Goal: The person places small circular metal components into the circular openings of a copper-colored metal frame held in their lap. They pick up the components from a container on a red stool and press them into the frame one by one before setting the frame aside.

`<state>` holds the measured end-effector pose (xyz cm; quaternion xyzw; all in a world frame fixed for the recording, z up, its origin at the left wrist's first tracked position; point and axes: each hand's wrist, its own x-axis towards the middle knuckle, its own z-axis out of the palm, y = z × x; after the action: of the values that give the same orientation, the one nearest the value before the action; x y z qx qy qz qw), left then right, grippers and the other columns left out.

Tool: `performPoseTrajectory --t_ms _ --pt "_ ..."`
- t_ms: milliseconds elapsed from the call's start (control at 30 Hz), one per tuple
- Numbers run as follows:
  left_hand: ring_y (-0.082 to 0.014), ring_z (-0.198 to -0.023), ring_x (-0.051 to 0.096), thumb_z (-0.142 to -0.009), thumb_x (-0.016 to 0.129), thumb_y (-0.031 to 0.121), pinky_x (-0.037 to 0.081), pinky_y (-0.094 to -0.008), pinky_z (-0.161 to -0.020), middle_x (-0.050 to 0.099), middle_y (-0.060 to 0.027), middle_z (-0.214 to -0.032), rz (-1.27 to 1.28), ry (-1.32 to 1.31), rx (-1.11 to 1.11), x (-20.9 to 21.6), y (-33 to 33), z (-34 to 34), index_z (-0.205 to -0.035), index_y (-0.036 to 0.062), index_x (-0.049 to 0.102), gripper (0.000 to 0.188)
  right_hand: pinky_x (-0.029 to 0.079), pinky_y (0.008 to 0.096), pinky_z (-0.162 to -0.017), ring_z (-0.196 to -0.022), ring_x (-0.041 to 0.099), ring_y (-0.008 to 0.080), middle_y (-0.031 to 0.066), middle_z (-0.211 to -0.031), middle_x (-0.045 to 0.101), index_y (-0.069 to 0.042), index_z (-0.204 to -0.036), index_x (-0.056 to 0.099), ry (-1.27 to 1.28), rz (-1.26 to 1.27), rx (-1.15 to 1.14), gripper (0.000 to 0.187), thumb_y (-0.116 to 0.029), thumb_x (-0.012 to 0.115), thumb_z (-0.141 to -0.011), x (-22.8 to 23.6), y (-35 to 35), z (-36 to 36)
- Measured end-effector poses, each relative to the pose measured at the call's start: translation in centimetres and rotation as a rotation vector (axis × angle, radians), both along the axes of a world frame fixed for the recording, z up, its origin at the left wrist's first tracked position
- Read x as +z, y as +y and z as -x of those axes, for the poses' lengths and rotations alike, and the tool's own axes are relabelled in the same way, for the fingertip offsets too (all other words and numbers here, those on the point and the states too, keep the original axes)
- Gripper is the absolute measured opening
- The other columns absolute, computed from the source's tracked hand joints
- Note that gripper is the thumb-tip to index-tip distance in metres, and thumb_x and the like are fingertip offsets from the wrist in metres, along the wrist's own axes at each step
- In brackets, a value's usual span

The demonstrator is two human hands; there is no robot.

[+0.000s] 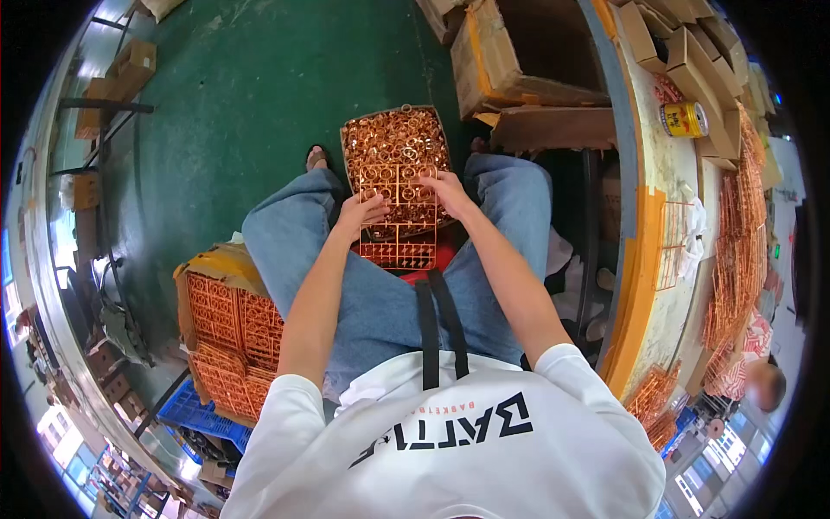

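I sit with a copper-coloured plastic frame (396, 216) of small ring parts held between my knees. My left hand (363, 210) grips the frame's left side. My right hand (443, 192) pinches it near the top right, fingers on the rings. Just beyond the frame a cardboard box (393, 143) on the green floor is full of loose copper rings. My jeans and a red stool edge (432, 259) show under the frame.
A box of stacked copper frames (229, 333) stands at my left on a blue crate (194, 415). A workbench (657, 216) at right carries more frames, small cartons and a yellow can (683, 119). Open cartons (519, 60) lie ahead. Another person (761, 381) sits at lower right.
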<state>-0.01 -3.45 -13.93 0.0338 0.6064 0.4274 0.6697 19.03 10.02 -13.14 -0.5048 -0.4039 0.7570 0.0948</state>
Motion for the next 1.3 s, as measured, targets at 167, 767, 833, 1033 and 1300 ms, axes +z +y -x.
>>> performPoseTrajectory --t_ms 167,767,833,1033,1300 --pt "-0.0195 -0.086 0.062 -0.084 0.063 0.02 0.055 -0.0356 -0.073 0.061 -0.0084 -0.098 0.006 -0.109 0.078 1.9 1.4 -0.6 -0.102 0.0101 0.053 0.023 0.055 0.0316 -0.073 -0.083 0.061 0.0154 0.0067 -0.094 0.06 -0.002 -0.1 0.055 0.142 0.134 0.033 0.02 -0.003 0.061 -0.082 -1.9 0.2 -0.4" --pt "-0.0138 -0.07 0.053 -0.076 0.066 0.012 0.05 -0.0248 -0.059 0.054 -0.0046 -0.09 0.128 0.06 0.025 -1.7 5.2 0.6 -0.091 0.0043 0.052 0.023 0.04 0.024 -0.042 -0.056 0.053 0.0096 -0.0004 -0.067 0.056 -0.002 -0.084 0.06 0.038 0.018 0.114 0.024 -0.025 0.069 -0.079 -0.7 2.8 1.4" --pt "-0.0188 -0.087 0.053 -0.077 0.066 0.014 0.055 -0.0318 -0.068 0.049 -0.0085 -0.105 0.106 0.08 0.005 -1.4 5.7 0.1 -0.102 0.0054 0.046 0.034 0.041 0.0243 -0.043 -0.056 0.054 0.0099 0.0006 -0.069 0.058 -0.002 -0.083 0.061 0.014 -0.002 0.097 0.024 -0.024 0.07 -0.078 -0.3 3.0 1.7" --pt "-0.0179 -0.09 0.057 -0.073 0.072 0.015 0.056 -0.0342 -0.071 0.054 -0.0065 -0.101 0.021 0.048 0.033 0.7 7.0 -0.3 -0.11 0.0056 0.042 0.048 0.052 0.0256 -0.055 -0.069 0.062 0.0139 0.0064 -0.082 0.062 -0.002 -0.093 0.058 -0.069 -0.009 0.049 0.023 -0.003 0.069 -0.074 -1.6 3.7 1.6" --pt "-0.0166 -0.076 0.063 -0.081 0.06 0.008 0.053 -0.0263 -0.059 0.061 -0.0078 -0.091 0.046 0.102 0.074 -0.4 7.4 0.0 -0.1 0.0011 0.053 0.021 0.057 0.0318 -0.055 -0.072 0.064 0.0197 0.0118 -0.085 0.061 0.003 -0.09 0.052 -0.076 -0.023 -0.068 0.013 0.005 0.057 -0.078 -2.2 4.1 2.9"
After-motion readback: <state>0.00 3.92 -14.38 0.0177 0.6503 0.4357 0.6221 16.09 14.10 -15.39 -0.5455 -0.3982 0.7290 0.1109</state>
